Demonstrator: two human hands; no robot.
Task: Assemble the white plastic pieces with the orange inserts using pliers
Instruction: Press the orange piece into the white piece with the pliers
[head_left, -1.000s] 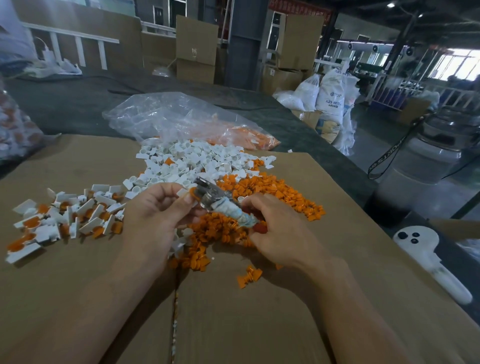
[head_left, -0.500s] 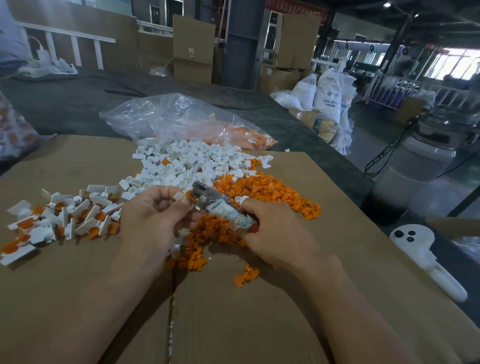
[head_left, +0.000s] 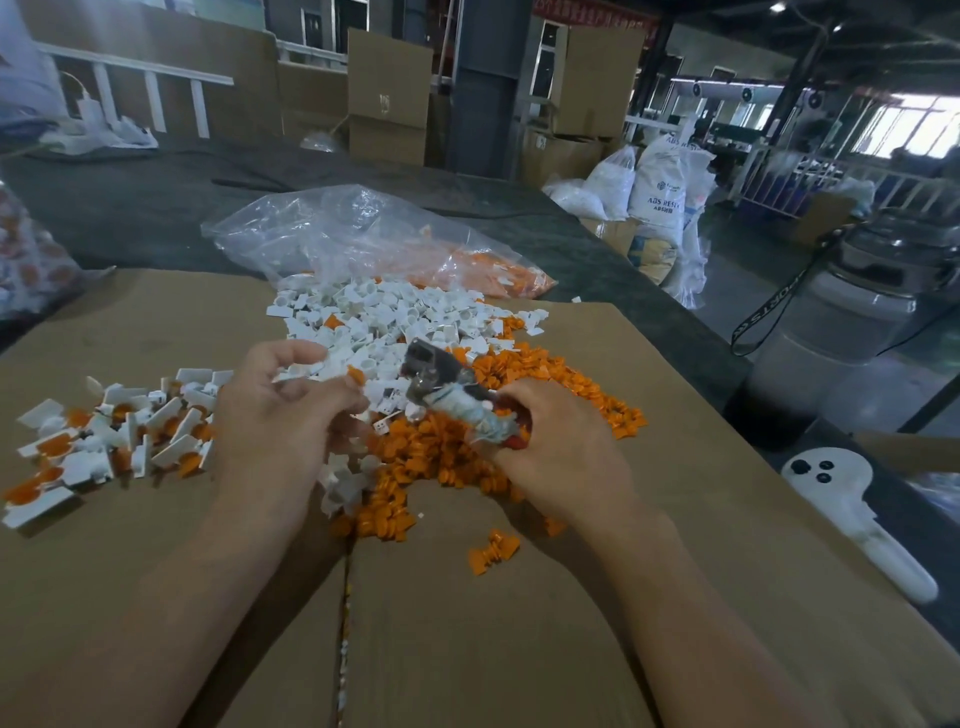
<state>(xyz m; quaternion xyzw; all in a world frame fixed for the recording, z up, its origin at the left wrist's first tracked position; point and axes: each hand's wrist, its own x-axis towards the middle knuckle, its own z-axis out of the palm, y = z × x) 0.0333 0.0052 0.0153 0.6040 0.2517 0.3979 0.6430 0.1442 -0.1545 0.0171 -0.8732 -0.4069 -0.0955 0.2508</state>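
Head view, pliers (head_left: 432, 370) blurred, partly hidden

Daylight entered through the overexposed windows (head_left: 904, 124) at the far right, and the hall behind remained dim. The flat brown cardboard sheet (head_left: 519, 649) was evenly lit, with soft shadows beneath both forearms. Glare streaked the crumpled clear plastic bag (head_left: 337, 234). Motion blur smeared the left hand (head_left: 280, 410), the small white plastic piece (head_left: 301, 371) it pinched, and the tape-wrapped metal pliers (head_left: 447, 389) gripped by the right hand (head_left: 561, 441). Straight lines bowed toward the edges of view.
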